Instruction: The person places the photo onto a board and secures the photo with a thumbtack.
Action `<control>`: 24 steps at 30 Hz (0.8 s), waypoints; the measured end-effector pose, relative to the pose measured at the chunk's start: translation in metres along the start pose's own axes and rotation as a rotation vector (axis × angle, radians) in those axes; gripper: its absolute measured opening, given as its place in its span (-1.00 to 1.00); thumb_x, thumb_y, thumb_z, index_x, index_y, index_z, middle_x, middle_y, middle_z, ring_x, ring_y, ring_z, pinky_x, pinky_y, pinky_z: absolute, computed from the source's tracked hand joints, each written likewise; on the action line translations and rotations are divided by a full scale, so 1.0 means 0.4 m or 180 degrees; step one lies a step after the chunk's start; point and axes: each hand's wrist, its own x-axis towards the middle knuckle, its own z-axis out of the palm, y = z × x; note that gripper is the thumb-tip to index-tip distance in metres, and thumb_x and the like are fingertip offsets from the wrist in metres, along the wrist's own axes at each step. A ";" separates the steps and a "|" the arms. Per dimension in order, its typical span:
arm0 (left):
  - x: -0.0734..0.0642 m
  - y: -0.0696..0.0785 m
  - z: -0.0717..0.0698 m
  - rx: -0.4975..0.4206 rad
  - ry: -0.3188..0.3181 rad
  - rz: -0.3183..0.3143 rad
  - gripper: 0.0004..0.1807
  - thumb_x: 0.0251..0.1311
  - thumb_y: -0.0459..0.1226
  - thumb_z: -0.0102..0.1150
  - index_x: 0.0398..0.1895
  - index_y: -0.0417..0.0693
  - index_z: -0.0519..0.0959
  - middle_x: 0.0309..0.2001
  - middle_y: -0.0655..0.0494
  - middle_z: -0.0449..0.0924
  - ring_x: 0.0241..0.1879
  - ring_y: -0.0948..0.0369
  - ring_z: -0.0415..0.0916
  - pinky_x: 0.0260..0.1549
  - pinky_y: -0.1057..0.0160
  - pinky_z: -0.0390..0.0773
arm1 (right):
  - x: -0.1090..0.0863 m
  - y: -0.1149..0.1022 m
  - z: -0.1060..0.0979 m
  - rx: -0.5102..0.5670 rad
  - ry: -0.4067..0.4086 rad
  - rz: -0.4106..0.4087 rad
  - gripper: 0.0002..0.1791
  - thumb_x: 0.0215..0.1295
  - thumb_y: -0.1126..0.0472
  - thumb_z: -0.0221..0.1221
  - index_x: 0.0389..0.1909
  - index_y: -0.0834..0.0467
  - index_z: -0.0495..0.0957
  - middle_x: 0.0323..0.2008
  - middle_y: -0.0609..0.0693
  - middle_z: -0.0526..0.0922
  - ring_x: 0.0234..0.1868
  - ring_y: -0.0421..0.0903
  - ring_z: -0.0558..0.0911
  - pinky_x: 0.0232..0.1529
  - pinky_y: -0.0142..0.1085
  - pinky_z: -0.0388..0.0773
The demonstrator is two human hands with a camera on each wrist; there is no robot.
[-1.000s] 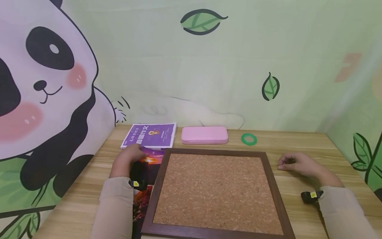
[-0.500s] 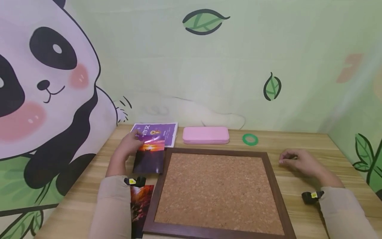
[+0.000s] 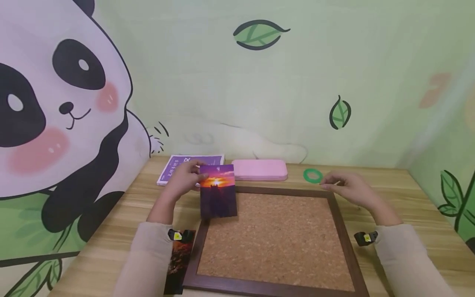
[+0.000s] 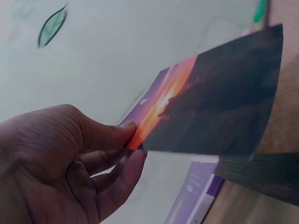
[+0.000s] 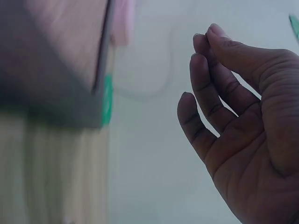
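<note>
Head | left hand (image 3: 182,180) pinches photo (image 3: 218,200), now over corkboard (image 3: 276,243) | right hand (image 3: 351,188) relaxed, nearer green ring (image 3: 306,176)

Back wall (image 3: 208,74): pale green, faint horizontal creases. Large cartoon panda (image 3: 70,123), black and white with pink cheeks, covers left side. Black-outlined upper leaf (image 3: 261,35) near top centre; smaller leaf (image 3: 339,113) lower, to right. Faint reddish mark (image 3: 435,90) and pale diagonal streak (image 3: 430,128) toward right. Leafy sprig (image 3: 450,200) at right edge. Table (image 3: 415,202): light wood-grain top, rear edge against wall. Light soft, fairly even.
</note>
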 end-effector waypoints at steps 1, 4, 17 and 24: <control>-0.002 -0.002 0.007 0.0008 -0.0042 0.0006 -0.53 0.31 -0.34 0.25 0.27 -0.23 0.45 -0.14 -0.22 0.52 -0.31 0.03 0.59 -0.36 0.07 0.69 | 0.013 -0.016 0.008 0.0040 -0.0039 -0.0018 -0.84 0.44 0.06 0.22 -0.13 0.04 0.69 -0.19 -0.10 0.71 -0.10 -0.08 0.64 -0.04 -0.10 0.56; -0.011 -0.013 0.028 0.0049 -0.0146 0.0024 -0.54 0.27 -0.35 0.29 0.22 -0.24 0.48 -0.17 -0.20 0.54 -0.37 0.06 0.59 -0.39 0.05 0.69 | 0.054 -0.060 0.034 0.0138 -0.0127 -0.0044 -0.82 0.43 0.04 0.23 -0.14 0.05 0.68 -0.18 -0.08 0.71 -0.07 -0.05 0.64 -0.01 -0.03 0.54; -0.054 -0.047 0.134 0.0160 -0.0463 0.0189 -0.62 0.23 -0.38 0.33 0.12 -0.19 0.56 -0.32 -0.10 0.53 -0.56 0.11 0.56 -0.54 0.14 0.65 | 0.219 -0.220 0.223 0.0710 -0.0312 -0.0426 -0.91 0.38 0.14 0.28 -0.20 0.06 0.69 -0.28 -0.12 0.72 -0.19 -0.12 0.64 -0.11 -0.13 0.55; -0.055 -0.062 0.138 0.0701 -0.0506 0.0494 -0.65 0.19 -0.32 0.38 0.05 -0.15 0.61 -0.33 0.04 0.59 -0.37 0.16 0.52 -0.31 0.15 0.56 | 0.291 -0.293 0.354 0.1068 -0.0567 -0.0594 -0.88 0.35 0.15 0.31 -0.19 0.09 0.71 -0.24 -0.10 0.75 -0.16 -0.13 0.67 -0.05 -0.12 0.57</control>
